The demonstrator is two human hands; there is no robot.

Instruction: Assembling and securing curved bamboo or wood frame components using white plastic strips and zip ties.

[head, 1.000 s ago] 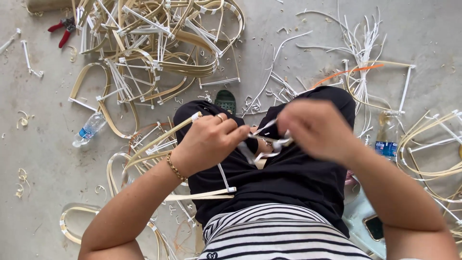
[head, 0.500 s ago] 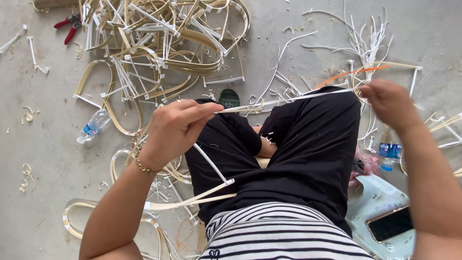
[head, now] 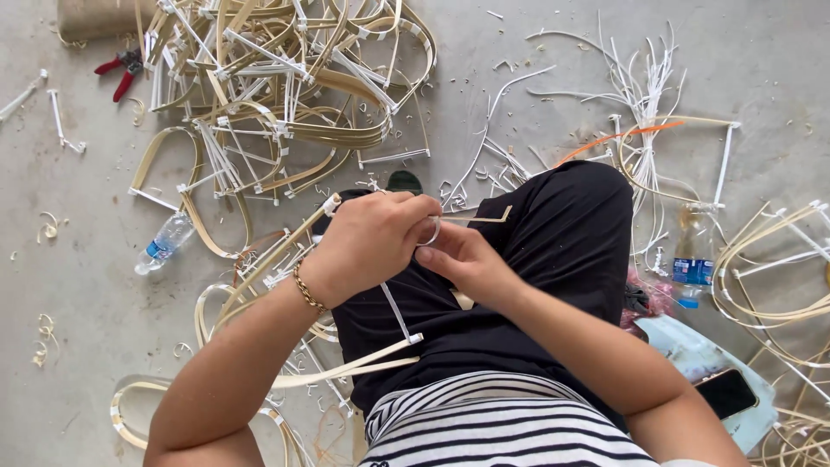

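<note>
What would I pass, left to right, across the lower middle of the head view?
Clear water bottle on the floor → left hand → right hand → blue-labelled bottle → dark phone on the pale stool.

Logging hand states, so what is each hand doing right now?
Left hand: closed on a thin white plastic strip looped at the fingertips.
Right hand: fingers pinched on the same strip.

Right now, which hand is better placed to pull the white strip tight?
Probably the right hand: its fingertips pinch the white strip at the loop, while the left hand is wrapped around the bamboo frame piece, steadying it over the lap.
</note>
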